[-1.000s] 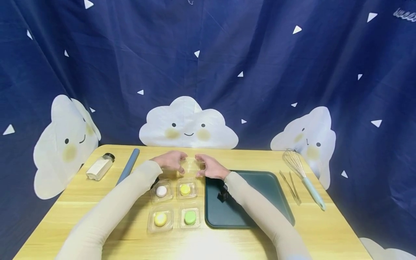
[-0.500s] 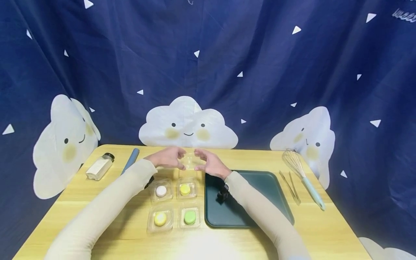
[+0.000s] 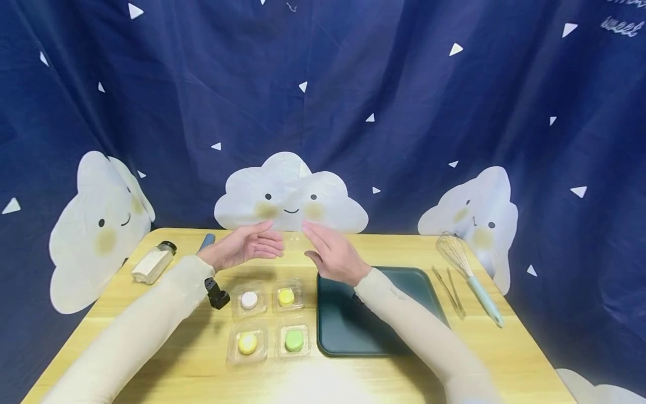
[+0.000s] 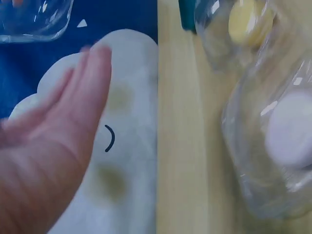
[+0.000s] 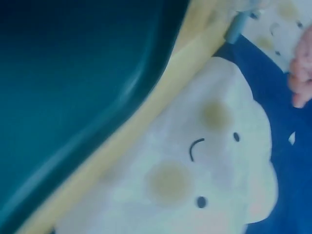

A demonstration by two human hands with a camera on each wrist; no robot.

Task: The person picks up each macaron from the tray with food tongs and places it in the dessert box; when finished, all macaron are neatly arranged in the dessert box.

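Observation:
My left hand [image 3: 247,246] is raised over the back of the table, fingers extended and palm turned inward, holding nothing. Opposite it, my right hand [image 3: 339,255] is up near the tray's back left corner, thumb apart from the fingers. A clear plastic box [image 4: 36,19] shows in the air in the left wrist view, at my right fingertips; its outline is faint in the head view. Below the hands, clear boxes hold a pale macaron [image 3: 249,300], a yellow macaron [image 3: 286,297], another yellow macaron [image 3: 248,343] and a green macaron [image 3: 294,340].
The dark green tray [image 3: 348,331] lies under my right forearm. Farther right are metal tongs [image 3: 451,294] and a whisk [image 3: 476,286]. A jar of white powder [image 3: 153,262] and a blue-grey rolling pin [image 3: 207,241] lie at the left. A curtain hangs behind.
Both hands were curved around the clear box. My left hand has let go, moved left and straightened its fingers. My right hand has turned and lifted slightly.

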